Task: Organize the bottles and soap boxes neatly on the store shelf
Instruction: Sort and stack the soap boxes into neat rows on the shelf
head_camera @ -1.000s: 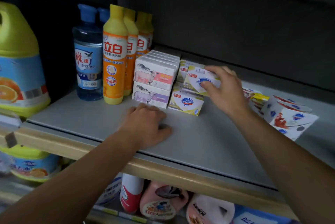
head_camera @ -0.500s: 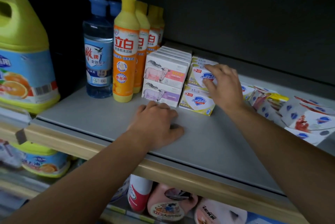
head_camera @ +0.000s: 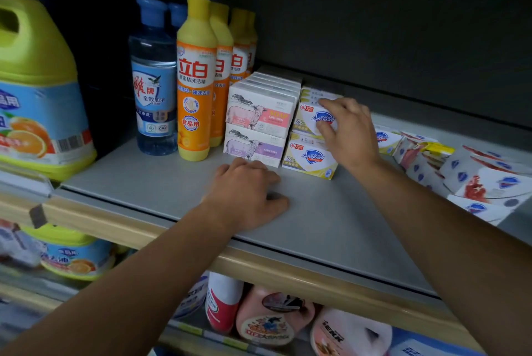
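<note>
Big yellow-green jug [head_camera: 37, 87] with an orange-fruit label fills the left edge of the frame — another like it [head_camera: 72, 255] sits lower left, one level down. Along the bottom there's a red-and-white bottle [head_camera: 223, 301], a pink pouch [head_camera: 270, 318] and a white pack [head_camera: 351, 332] — all dim, labels hard to read.

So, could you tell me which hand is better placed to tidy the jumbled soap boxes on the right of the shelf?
Right. The right hand is on the upper Safeguard box, beside the jumbled boxes; the left hand rests on the shelf, farther off.
</note>
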The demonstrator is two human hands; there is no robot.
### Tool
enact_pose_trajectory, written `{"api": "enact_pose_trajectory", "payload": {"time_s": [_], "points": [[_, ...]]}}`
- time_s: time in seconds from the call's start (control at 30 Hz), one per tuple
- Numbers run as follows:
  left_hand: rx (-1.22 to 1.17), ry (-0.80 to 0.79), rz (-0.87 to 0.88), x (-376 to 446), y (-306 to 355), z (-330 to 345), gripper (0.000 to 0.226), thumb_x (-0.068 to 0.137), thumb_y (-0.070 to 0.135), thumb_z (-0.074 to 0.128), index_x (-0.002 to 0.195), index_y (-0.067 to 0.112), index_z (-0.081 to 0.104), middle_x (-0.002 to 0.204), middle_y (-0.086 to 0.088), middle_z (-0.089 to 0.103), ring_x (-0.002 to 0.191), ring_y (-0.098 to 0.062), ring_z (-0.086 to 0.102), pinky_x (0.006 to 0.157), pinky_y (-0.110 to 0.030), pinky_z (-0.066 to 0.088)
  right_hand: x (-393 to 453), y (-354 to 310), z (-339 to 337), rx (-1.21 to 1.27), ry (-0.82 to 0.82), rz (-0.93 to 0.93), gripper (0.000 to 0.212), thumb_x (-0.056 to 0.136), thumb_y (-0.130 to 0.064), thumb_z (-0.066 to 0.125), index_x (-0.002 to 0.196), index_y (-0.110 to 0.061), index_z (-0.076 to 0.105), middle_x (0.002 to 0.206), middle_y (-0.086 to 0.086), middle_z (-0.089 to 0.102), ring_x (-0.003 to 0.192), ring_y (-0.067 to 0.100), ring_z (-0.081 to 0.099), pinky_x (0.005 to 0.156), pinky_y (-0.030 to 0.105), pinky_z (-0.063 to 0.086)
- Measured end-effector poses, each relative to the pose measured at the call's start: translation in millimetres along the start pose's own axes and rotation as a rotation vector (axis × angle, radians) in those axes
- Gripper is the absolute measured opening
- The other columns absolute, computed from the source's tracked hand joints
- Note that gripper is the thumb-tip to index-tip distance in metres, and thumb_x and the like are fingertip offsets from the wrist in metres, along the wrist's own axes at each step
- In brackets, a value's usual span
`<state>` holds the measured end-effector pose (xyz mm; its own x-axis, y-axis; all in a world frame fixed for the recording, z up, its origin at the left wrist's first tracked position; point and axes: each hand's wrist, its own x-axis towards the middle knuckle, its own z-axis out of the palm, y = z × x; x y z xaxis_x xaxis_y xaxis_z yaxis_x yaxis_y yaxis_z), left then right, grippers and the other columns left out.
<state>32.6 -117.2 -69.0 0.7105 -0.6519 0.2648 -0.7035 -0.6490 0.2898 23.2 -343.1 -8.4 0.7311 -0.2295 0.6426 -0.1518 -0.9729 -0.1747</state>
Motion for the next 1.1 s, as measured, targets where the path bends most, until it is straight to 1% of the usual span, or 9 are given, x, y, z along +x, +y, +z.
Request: {"api": "enact_pose_trajectory", "payload": {"time_s": [0.17,0.27,0.33,0.5,0.63,0.73,0.87,1.0,1.1], "points": [[0.012,-0.011,-0.002,-1,2,-3,0.059,0.075,0.063,0.04,0.119,0.033,0.063,0.126,0.008,0.059,0.121,-0.023,0.046,0.101,-0.038,0.035,-7,-1,-14,0.006,-0.029,0.006,0.051,0.094,-0.039,0.054,0.142,-0.021,0.048,0.14,0.004,0.049,0.132,0.027,0.036,0.11,0.035,0.029],[0.035,0.011,0.007,-2,3,-3,0.046,0.085,0.056,0.045,0.12,0.031,0.063,0.128,0.007,0.06,0.122,-0.024,0.047,0.102,-0.037,0.036,-30,7,-31,0.114,0.006,0.07,0.05,0.095,-0.036,0.052,0.143,-0.021,0.046,0.142,0.003,0.048,0.133,0.025,0.035,0.109,0.033,0.027],[0.028,0.022,0.018,-4,3,-3,0.049,0.085,0.053,0.04,0.122,0.031,0.063,0.129,0.005,0.061,0.121,-0.025,0.05,0.102,-0.037,0.04,-52,18,-41,0.118,-0.033,0.118,0.05,0.095,-0.036,0.052,0.142,-0.02,0.046,0.143,0.005,0.047,0.134,0.026,0.036,0.109,0.033,0.027],[-0.043,0.09,0.073,-6,9,-9,0.043,0.089,0.038,0.058,0.129,0.024,0.061,0.13,-0.002,0.063,0.118,-0.026,0.057,0.093,-0.033,0.047,-108,54,-51,0.012,-0.317,0.213,0.053,0.096,-0.046,0.049,0.144,-0.023,0.044,0.148,0.003,0.044,0.138,0.022,0.034,0.111,0.028,0.023],[-0.121,0.136,0.153,-1,30,-14,0.039,0.086,0.024,0.068,0.125,0.019,0.064,0.12,-0.004,0.068,0.102,-0.023,0.065,0.086,-0.031,0.049,-125,72,-52,-0.064,-0.553,0.207,0.062,0.094,-0.058,0.041,0.146,-0.026,0.04,0.153,-0.001,0.038,0.142,0.019,0.031,0.117,0.03,0.02],[-0.174,0.196,0.257,15,61,-27,0.035,0.086,0.018,0.071,0.12,0.015,0.067,0.111,-0.005,0.07,0.087,-0.021,0.067,0.082,-0.033,0.054,-127,75,-50,-0.079,-0.547,0.172,0.064,0.093,-0.062,0.037,0.147,-0.028,0.039,0.154,-0.003,0.036,0.142,0.02,0.031,0.117,0.035,0.023],[-0.22,0.24,0.336,57,112,-44,0.029,0.089,0.022,0.068,0.117,0.015,0.067,0.103,-0.001,0.07,0.081,-0.018,0.068,0.081,-0.033,0.055,-129,75,-47,-0.074,-0.51,0.178,0.062,0.093,-0.061,0.038,0.146,-0.029,0.039,0.153,-0.002,0.037,0.141,0.022,0.032,0.115,0.036,0.024],[-0.195,0.239,0.343,116,156,-40,0.029,0.09,0.029,0.065,0.117,0.018,0.067,0.102,0.004,0.07,0.084,-0.016,0.066,0.083,-0.024,0.046,-129,74,-45,-0.036,-0.471,0.199,0.059,0.09,-0.059,0.039,0.142,-0.03,0.044,0.149,-0.003,0.04,0.139,0.022,0.033,0.112,0.034,0.023],[-0.164,0.181,0.315,164,178,-20,0.034,0.089,0.032,0.065,0.12,0.018,0.065,0.11,0.001,0.069,0.101,-0.021,0.065,0.094,-0.025,0.043,-131,75,-42,-0.009,-0.433,0.221,0.057,0.089,-0.056,0.041,0.139,-0.03,0.047,0.145,-0.005,0.044,0.137,0.02,0.034,0.11,0.034,0.023]]}}
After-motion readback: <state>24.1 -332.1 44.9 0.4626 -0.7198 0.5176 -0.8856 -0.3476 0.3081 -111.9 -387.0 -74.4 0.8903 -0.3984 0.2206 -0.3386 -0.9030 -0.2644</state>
